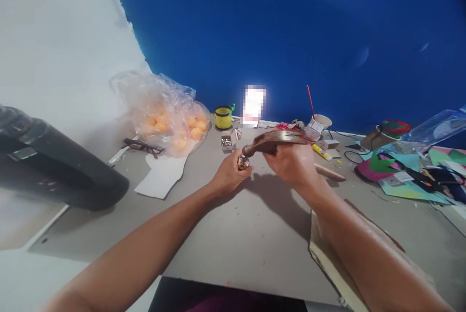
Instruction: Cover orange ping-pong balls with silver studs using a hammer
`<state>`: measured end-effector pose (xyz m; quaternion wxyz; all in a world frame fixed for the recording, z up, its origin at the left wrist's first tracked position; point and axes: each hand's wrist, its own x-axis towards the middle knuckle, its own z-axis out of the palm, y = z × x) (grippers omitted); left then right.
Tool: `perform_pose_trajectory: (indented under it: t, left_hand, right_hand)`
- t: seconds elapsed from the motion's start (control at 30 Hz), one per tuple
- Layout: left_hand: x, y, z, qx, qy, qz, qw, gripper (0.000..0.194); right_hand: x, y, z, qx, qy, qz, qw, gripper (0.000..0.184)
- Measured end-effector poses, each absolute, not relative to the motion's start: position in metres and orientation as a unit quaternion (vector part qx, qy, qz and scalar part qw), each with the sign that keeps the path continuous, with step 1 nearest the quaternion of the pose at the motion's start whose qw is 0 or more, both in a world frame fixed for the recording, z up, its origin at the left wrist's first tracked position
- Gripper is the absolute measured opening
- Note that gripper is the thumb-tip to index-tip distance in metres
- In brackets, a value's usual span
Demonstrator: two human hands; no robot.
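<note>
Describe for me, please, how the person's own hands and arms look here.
The left hand and right hand are ungloved. The left forearm and right forearm are bare, with no sleeve, watch, bracelet or marking showing. Whether any rings are worn is too unclear to tell.

1. Left forearm (156, 239) bare, slanting in from lower left; left hand (228, 174) closed, thumb rightward.
2. Right forearm (364, 237) bare, from lower right; right hand (295, 165) fisted, fingers curled.
3. Hands near, not touching.
</note>
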<state>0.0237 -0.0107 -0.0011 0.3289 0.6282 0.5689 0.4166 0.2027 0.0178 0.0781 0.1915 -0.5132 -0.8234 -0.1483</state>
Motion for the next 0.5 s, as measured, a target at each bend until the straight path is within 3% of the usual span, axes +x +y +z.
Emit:
perform_pose_trajectory:
  t: [0.1, 0.27, 0.43, 0.5]
  left_hand:
    - [0.0236, -0.0108, 0.0004, 0.617, 0.573, 0.409, 0.353, 0.018]
    - [0.0226, -0.0100, -0.0009, 0.615, 0.565, 0.433, 0.339, 0.016]
    - [0.0226, -0.0094, -0.0029, 0.603, 0.543, 0.438, 0.387, 0.018]
    - [0.0231, -0.0101, -0.0021, 0.600, 0.543, 0.438, 0.390, 0.021]
  right_hand:
    - [0.2022, 0.0158, 0.0782, -0.525, -0.830, -0.131, 0.135, 0.029]
    - [0.2038, 0.0134, 0.0804, -0.524, -0.787, -0.194, 0.260, 0.041]
    - [0.1991, 0.0099, 0.0752, -0.496, -0.841, -0.155, 0.151, 0.029]
    - [0.2005, 0.0109, 0.0767, -0.510, -0.825, -0.172, 0.172, 0.029]
